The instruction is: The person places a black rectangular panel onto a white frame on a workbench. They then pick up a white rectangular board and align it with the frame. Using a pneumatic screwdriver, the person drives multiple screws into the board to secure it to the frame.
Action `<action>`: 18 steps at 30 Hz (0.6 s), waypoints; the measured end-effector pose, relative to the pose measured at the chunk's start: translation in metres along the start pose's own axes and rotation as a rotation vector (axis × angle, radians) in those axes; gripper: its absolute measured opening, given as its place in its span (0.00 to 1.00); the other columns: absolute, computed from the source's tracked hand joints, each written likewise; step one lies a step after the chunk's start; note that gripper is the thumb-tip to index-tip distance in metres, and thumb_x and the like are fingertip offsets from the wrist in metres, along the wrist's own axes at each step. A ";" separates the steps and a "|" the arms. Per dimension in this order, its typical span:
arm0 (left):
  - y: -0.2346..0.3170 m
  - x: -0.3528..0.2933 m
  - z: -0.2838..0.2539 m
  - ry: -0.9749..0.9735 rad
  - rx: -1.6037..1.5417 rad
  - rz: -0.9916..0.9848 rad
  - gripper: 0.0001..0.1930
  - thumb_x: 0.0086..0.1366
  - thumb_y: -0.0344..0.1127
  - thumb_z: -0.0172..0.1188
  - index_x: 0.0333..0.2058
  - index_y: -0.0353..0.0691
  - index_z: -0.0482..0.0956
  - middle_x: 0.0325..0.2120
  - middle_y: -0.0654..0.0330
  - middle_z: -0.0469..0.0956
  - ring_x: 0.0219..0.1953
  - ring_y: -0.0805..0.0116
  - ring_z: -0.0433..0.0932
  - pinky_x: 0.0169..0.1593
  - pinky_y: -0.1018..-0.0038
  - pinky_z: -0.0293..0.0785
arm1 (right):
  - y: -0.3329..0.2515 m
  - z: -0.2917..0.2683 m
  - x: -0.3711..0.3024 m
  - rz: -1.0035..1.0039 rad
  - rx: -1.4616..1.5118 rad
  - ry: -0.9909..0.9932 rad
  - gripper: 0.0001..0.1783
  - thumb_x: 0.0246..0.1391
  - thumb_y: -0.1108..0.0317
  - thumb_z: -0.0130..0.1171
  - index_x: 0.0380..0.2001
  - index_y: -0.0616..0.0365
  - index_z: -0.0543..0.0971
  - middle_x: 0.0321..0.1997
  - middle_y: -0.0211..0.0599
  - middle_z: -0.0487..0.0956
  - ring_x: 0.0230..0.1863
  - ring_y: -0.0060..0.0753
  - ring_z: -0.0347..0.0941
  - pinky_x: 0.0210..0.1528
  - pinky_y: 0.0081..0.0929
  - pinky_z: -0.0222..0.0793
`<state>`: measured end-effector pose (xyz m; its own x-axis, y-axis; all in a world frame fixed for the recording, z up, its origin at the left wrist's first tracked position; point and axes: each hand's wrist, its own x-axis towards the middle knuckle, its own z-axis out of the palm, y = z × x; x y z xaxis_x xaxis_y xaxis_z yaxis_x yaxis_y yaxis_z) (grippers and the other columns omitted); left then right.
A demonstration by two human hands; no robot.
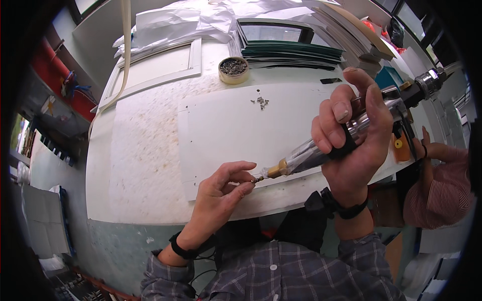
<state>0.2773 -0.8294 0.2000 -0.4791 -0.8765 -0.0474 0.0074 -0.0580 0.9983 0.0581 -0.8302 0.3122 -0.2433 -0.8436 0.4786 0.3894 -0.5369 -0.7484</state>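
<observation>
My right hand [354, 138] is wrapped around a metal powered screwdriver [314, 149], angled down to the left with its brass tip near the front edge of a white panel [226, 135]. My left hand [221, 188] pinches a small screw [257, 178] at the tool's tip, thumb and forefinger closed on it. The panel lies flat on the white worktable [140, 165]. A few loose screws [261, 102] lie on the panel farther back.
A round tin of screws [234, 69] stands behind the panel. Stacked dark frames and boards [291, 45] and crumpled white sheets [191, 22] fill the back. Another person's hand and striped sleeve [442, 170] are at the right.
</observation>
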 end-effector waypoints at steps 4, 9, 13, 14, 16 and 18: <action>-0.002 -0.001 -0.002 -0.007 0.001 0.026 0.17 0.68 0.24 0.63 0.55 0.39 0.78 0.38 0.59 0.83 0.43 0.75 0.82 0.49 0.77 0.81 | 0.001 0.005 -0.001 -0.003 -0.017 -0.010 0.24 0.75 0.54 0.40 0.57 0.63 0.71 0.29 0.27 0.70 0.18 0.13 0.58 0.17 0.17 0.60; -0.004 -0.006 -0.009 -0.010 -0.046 0.021 0.17 0.68 0.24 0.64 0.54 0.39 0.79 0.39 0.59 0.83 0.44 0.74 0.83 0.48 0.76 0.82 | 0.003 0.011 -0.001 0.012 0.007 -0.072 0.23 0.75 0.53 0.41 0.56 0.62 0.71 0.28 0.27 0.70 0.18 0.14 0.60 0.17 0.17 0.61; 0.000 -0.016 -0.010 0.095 0.138 0.121 0.17 0.67 0.22 0.63 0.55 0.39 0.78 0.40 0.59 0.83 0.43 0.74 0.83 0.49 0.76 0.80 | 0.011 0.032 0.000 0.045 -0.031 -0.127 0.22 0.75 0.52 0.42 0.52 0.61 0.72 0.28 0.30 0.72 0.18 0.17 0.64 0.17 0.18 0.64; -0.003 -0.018 -0.014 0.134 0.197 0.176 0.17 0.67 0.22 0.63 0.54 0.40 0.78 0.41 0.57 0.84 0.44 0.71 0.84 0.49 0.75 0.81 | 0.016 0.039 0.000 0.049 -0.032 -0.157 0.21 0.74 0.52 0.43 0.50 0.60 0.72 0.28 0.31 0.73 0.18 0.20 0.67 0.18 0.19 0.65; -0.006 -0.023 -0.019 0.199 0.288 0.217 0.17 0.67 0.21 0.63 0.53 0.40 0.79 0.42 0.56 0.84 0.46 0.69 0.86 0.51 0.73 0.82 | 0.024 0.058 0.001 0.059 -0.179 -0.209 0.20 0.73 0.52 0.45 0.48 0.60 0.72 0.28 0.34 0.74 0.25 0.29 0.77 0.19 0.21 0.69; -0.002 -0.029 -0.033 0.272 0.371 0.188 0.17 0.67 0.21 0.63 0.53 0.41 0.79 0.43 0.56 0.84 0.46 0.68 0.86 0.51 0.73 0.81 | 0.035 0.083 0.002 0.052 -0.230 -0.245 0.19 0.72 0.52 0.47 0.46 0.60 0.72 0.27 0.37 0.75 0.32 0.39 0.84 0.21 0.23 0.73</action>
<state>0.3202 -0.8198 0.1979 -0.2531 -0.9512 0.1766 -0.2648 0.2437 0.9330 0.1445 -0.8501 0.3251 0.0030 -0.8586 0.5126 0.1786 -0.5039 -0.8451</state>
